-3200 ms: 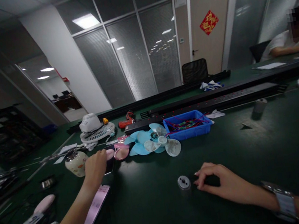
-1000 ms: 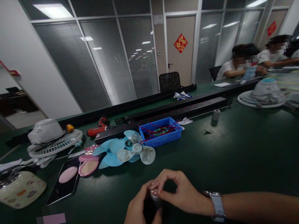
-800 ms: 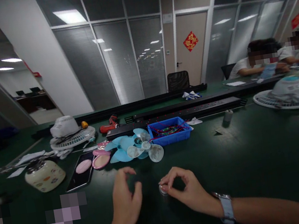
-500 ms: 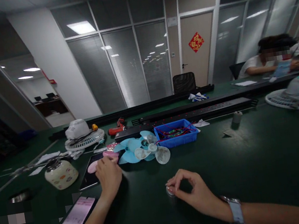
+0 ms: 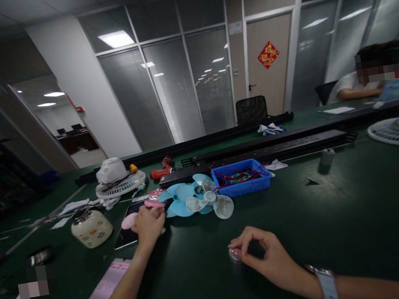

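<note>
My left hand (image 5: 151, 225) is closed at a small pink rounded piece (image 5: 154, 204), its fingertips partly hidden behind the knuckles. A second pink oval piece (image 5: 129, 221) lies beside that hand on a dark flat tablet-like panel (image 5: 122, 238). My right hand (image 5: 267, 255) pinches a small round silvery disc (image 5: 234, 254) between thumb and fingers, low over the green tabletop. What the disc is cannot be made out. Just right of my left hand are light blue fan blades (image 5: 179, 200) and a whitish fan blade (image 5: 224, 207).
A blue bin (image 5: 243, 186) holds wires and small boards. Behind stand a white fan head (image 5: 112, 171), a red power drill (image 5: 161, 169) and long black rails (image 5: 260, 152). A floral jar (image 5: 93, 229) is at left, a grey cylinder (image 5: 327, 157) at right. People sit far right.
The whole view has shifted slightly right in the picture. Both hands keep nearly the same places on the table; the left hand's upper pink piece shows a little more.
</note>
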`<state>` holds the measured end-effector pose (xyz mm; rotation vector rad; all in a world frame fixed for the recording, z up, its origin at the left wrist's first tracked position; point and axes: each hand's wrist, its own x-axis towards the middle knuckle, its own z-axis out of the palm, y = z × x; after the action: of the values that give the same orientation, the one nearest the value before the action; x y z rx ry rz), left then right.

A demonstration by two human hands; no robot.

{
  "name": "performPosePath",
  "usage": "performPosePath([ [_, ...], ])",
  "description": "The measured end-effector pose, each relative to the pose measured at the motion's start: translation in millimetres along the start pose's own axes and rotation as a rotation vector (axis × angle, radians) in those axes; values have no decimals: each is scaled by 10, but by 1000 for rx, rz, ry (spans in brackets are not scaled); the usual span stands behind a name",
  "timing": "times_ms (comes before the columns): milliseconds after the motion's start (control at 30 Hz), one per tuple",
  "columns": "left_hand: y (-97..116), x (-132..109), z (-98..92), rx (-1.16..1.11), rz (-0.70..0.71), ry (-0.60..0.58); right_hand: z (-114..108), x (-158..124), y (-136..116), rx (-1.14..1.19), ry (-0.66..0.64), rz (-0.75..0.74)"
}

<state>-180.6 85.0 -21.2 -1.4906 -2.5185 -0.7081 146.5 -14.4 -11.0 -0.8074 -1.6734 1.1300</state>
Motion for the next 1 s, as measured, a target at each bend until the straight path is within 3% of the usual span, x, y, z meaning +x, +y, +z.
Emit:
performPosePath([
  [200, 4, -23, 29, 30, -15, 58, -8, 1, 2, -1, -1, -14],
  [433, 81, -89, -47, 40, -82, -7, 6, 8, -15, -11, 1, 2],
  [800, 188, -161, 10, 164, -207, 104, 9, -1, 21, -15, 4, -21],
  [1000, 160, -181, 9, 207, -178, 180, 2, -1, 6, -9, -13, -2],
])
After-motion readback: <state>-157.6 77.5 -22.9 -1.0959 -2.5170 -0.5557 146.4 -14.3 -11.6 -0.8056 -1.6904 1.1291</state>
